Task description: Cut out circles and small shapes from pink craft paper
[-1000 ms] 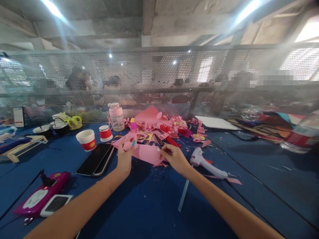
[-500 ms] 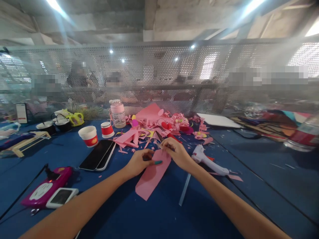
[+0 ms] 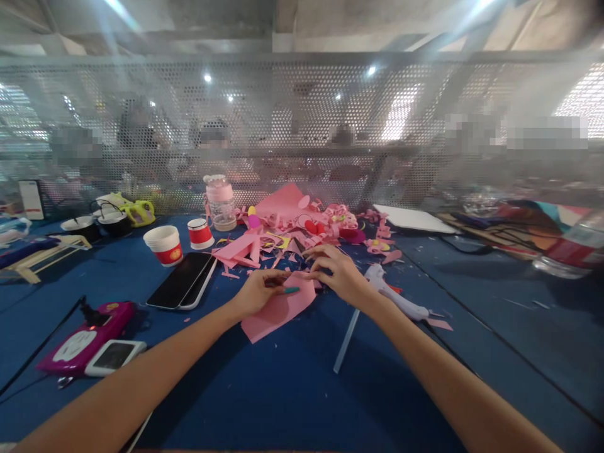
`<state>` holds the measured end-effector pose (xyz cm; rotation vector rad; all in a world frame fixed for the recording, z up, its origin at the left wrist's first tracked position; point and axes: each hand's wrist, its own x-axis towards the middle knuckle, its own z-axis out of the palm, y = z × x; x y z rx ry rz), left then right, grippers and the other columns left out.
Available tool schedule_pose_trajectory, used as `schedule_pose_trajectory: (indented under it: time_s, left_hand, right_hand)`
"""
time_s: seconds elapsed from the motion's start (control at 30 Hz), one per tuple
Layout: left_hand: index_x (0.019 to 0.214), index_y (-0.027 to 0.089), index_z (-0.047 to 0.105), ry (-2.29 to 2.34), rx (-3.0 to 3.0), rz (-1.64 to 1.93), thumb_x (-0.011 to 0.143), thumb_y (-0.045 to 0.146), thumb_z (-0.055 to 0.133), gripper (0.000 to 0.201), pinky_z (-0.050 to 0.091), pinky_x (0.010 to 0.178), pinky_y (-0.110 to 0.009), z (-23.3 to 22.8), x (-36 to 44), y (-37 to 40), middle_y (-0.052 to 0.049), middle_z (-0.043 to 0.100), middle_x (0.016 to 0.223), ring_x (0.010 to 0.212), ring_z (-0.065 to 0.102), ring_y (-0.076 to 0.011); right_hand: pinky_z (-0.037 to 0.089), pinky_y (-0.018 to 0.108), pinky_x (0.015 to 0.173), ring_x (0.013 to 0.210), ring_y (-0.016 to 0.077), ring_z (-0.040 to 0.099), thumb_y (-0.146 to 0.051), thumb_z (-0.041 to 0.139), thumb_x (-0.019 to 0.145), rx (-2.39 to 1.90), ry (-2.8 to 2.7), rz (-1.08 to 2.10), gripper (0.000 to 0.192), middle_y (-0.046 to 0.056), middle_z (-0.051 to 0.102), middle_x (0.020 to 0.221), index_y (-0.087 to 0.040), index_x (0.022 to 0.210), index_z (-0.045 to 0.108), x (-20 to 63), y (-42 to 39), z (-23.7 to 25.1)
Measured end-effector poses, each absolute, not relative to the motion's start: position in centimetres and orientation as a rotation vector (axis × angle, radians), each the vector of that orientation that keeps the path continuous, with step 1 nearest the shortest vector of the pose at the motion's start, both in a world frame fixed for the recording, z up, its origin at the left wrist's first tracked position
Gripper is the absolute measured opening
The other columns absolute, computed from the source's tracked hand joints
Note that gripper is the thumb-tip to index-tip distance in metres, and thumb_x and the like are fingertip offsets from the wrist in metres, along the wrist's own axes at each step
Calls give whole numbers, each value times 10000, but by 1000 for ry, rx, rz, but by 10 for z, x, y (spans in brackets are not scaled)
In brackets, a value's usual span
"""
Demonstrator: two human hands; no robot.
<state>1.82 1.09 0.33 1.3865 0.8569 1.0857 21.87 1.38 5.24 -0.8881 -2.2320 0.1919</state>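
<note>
A pink paper strip [image 3: 278, 313] slants over the blue table in front of me. My left hand [image 3: 258, 292] pinches it near its far left edge, the thumb with a long teal nail lying on top and the other fingers underneath. At the strip's far right corner is my right hand [image 3: 340, 274], its fingers bent but spread apart. One of its fingertips lies at the paper's edge; whether it presses there I cannot tell. A white glue gun [image 3: 399, 297] rests just right of my right hand, with a clear glue stick [image 3: 346, 343] below that wrist.
Pink paper scraps [image 3: 283, 236] are heaped beyond my hands. Left stand a phone [image 3: 177, 281], paper cups [image 3: 163, 242], a bottle [image 3: 221, 204] and a magenta power bank [image 3: 89, 336]. A perforated metal screen [image 3: 278, 126] closes the back. A large bottle [image 3: 573, 248] stands right.
The pink strip has turned flatter, its near end swinging up and left. My right hand's fingers have spread from a pinch at its far end. The whole view has shifted slightly.
</note>
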Motion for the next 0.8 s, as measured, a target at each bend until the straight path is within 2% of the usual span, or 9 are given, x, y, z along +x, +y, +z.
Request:
schedule_pose_trajectory:
  time_s: [0.13, 0.2, 0.33, 0.43, 0.53, 0.67, 0.73, 0.8]
  left_hand:
    - [855, 172, 702, 848, 1438, 1088, 557, 105, 685, 306, 485, 676, -254, 4, 19, 8, -19, 671, 715, 675, 594, -145]
    - [863, 172, 700, 816, 1429, 1079, 576, 130, 682, 291, 489, 717, -270, 4, 19, 8, -32, 684, 784, 732, 607, -159]
    - [886, 175, 694, 773, 1481, 1031, 621, 185, 667, 267, 478, 786, -299, 3, 18, 9, -43, 683, 920, 851, 612, -186]
    - [900, 162, 689, 819, 1584, 975, 618, 196, 672, 284, 479, 770, -308, 4, 15, 10, -48, 687, 898, 842, 613, -191]
    - [923, 143, 677, 887, 1632, 925, 600, 223, 693, 333, 475, 754, -304, 11, 14, 9, -60, 687, 882, 804, 615, -180]
    - [1044, 157, 622, 886, 1643, 867, 567, 296, 731, 509, 467, 729, -282, 20, 11, 7, -59, 680, 872, 785, 608, -164]
    - [1022, 148, 630, 870, 1592, 877, 650, 400, 654, 450, 465, 716, -282, 21, 9, 9, -67, 681, 852, 780, 608, -163]
    - [920, 126, 664, 885, 1549, 882, 728, 473, 545, 415, 464, 706, -285, 19, 7, 12, -74, 683, 799, 749, 610, -159]
  right_hand:
    - [479, 316, 693, 701, 181, 629, -306, 635, 712, -1040, -2122, 613, 148, 43, 669, 704, -178, 637, 623, 220, 16, 51]
    - [481, 318, 710, 726, 189, 637, -318, 659, 673, -1078, -2040, 722, 160, 45, 678, 712, -172, 622, 616, 220, 16, 51]
    - [469, 309, 769, 852, 193, 627, -303, 687, 617, -1027, -1988, 918, 195, 71, 679, 905, -158, 551, 575, 221, 16, 50]
    - [486, 286, 654, 710, 171, 632, -318, 709, 583, -1056, -1954, 1076, 226, 61, 678, 756, -150, 559, 559, 221, 18, 47]
    - [454, 251, 553, 565, 132, 582, -333, 721, 565, -1113, -1975, 1048, 257, 19, 618, 576, -149, 546, 543, 222, 20, 44]
    - [390, 219, 472, 481, 95, 507, -330, 726, 548, -1184, -2007, 933, 271, -16, 549, 494, -150, 499, 530, 223, 21, 44]
    - [388, 216, 467, 476, 94, 505, -308, 723, 546, -1205, -2004, 934, 260, -21, 542, 484, -151, 488, 523, 222, 20, 44]
    - [407, 221, 484, 498, 108, 533, -280, 716, 549, -1208, -2001, 954, 238, -11, 568, 500, -153, 491, 523, 220, 18, 44]
